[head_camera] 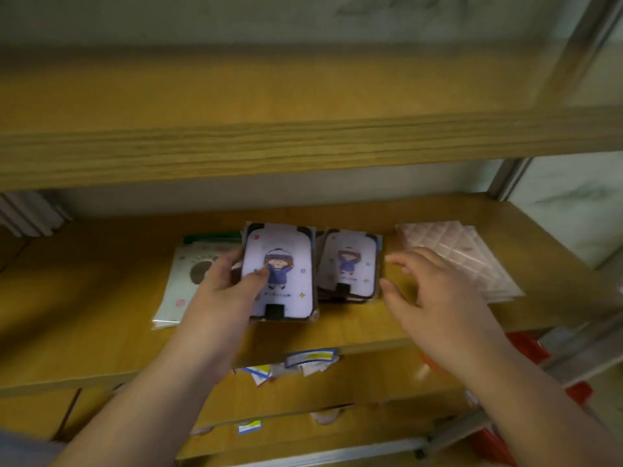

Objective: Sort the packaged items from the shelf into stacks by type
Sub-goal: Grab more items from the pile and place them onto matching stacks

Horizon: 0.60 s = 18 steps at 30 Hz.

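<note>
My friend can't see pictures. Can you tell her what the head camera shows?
A person's left hand grips a lilac cartoon-girl packet on a wooden shelf, beside a stack of matching packets. The open right hand reaches toward that stack. A pale packet with a round window lies on the left and pink quilted packets on the right.

No legible text anywhere

The purple cartoon package [279,271] is showing only tiny blurred marks near its bottom edge; the blue-and-yellow labels [312,358], at 6 o'clock from it, are blurring out too.
</note>
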Motion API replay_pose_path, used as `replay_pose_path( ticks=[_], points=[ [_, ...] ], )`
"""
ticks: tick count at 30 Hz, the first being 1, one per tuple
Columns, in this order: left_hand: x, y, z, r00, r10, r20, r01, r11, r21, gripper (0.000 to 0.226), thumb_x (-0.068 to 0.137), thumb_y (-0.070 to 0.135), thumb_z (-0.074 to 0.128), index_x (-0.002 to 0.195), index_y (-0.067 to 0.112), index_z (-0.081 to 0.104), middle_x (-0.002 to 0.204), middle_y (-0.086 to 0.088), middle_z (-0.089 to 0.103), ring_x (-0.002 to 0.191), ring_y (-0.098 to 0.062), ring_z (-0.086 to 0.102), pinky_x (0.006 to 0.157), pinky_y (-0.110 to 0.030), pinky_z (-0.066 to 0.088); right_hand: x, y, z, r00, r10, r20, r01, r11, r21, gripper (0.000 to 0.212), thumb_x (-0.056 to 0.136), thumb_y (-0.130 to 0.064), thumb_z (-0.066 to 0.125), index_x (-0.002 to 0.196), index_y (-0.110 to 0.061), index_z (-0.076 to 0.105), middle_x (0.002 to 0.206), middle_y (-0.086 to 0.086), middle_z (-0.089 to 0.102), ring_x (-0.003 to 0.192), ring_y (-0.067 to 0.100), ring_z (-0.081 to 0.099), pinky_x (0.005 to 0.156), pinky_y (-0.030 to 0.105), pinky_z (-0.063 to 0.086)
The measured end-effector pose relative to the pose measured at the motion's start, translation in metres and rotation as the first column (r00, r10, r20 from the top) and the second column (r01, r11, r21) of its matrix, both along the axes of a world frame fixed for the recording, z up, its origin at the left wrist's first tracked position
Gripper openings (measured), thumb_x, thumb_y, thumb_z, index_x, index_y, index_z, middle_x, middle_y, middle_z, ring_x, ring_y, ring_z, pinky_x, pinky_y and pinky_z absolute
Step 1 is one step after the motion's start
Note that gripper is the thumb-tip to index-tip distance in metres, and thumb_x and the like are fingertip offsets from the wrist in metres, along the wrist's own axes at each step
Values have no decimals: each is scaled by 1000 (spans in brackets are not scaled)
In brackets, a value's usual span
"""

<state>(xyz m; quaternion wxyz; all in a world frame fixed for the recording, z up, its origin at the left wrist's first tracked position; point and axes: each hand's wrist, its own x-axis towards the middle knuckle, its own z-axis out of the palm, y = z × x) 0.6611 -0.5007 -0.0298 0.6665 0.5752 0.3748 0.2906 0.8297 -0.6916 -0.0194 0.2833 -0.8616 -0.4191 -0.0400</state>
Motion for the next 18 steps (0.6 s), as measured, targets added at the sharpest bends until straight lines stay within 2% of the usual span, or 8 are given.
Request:
replay_pose_path(
  ticks=[3,5,6,9,11,14,16,18],
  points=[
    [42,-10,-4,996,-45,-80,59,981,185,21,95,25,65,103,44,69,96,20,77,90,-3,72,76,-28,57,18,-26,3,999,9,-49,-9,1000,-6,44,92,-45,56,133,-28,57,128,-13,59,105,6,57,87,31,51],
    [65,-11,-7,985,-63,-159,111,943,314,17,96,25,62,107,37,68,93,22,75,85,4,69,64,-14,52,26,-39,3,998,27,-55,-27,1000,0,43,92,-43,58,133,-29,58,127,-14,59,108,5,56,88,29,50],
    [75,-12,-8,980,-54,-192,122,923,364,17,97,24,61,109,34,66,93,19,74,84,4,67,61,-11,49,29,-44,2,998,34,-57,-34,999,4,42,92,-42,58,132,-29,58,126,-15,59,110,5,55,89,28,50],
    [98,-13,-12,959,6,-283,128,882,453,19,98,19,55,113,30,61,97,15,67,84,-3,62,61,-16,44,37,-58,0,996,36,-82,-33,999,37,39,92,-42,55,129,-33,60,124,-19,60,111,2,56,90,24,50],
    [106,-15,-16,928,44,-369,161,848,505,21,98,14,52,114,22,62,99,3,66,83,-11,59,62,-24,46,42,-64,-2,996,40,-85,-33,997,75,35,91,-40,56,125,-33,62,119,-21,61,108,0,56,88,20,49],
    [108,-21,-25,874,135,-467,217,753,622,23,95,7,50,112,8,66,103,-14,66,93,-32,59,80,-44,51,49,-69,-5,993,55,-104,-44,994,100,37,90,-40,55,124,-30,64,116,-20,62,107,0,57,89,26,53],
    [106,-24,-26,860,157,-485,219,744,631,26,98,12,50,119,11,64,108,-12,63,100,-31,57,87,-44,49,52,-69,-6,991,64,-118,-50,992,112,36,90,-40,56,124,-31,64,116,-20,62,108,0,57,90,30,55],
    [104,-26,-24,857,147,-494,212,773,598,32,100,21,51,130,14,59,118,-9,60,107,-29,58,91,-40,48,54,-68,-7,989,80,-125,-65,990,121,34,91,-39,57,124,-33,62,117,-21,61,109,1,57,90,31,55]
  ],
)
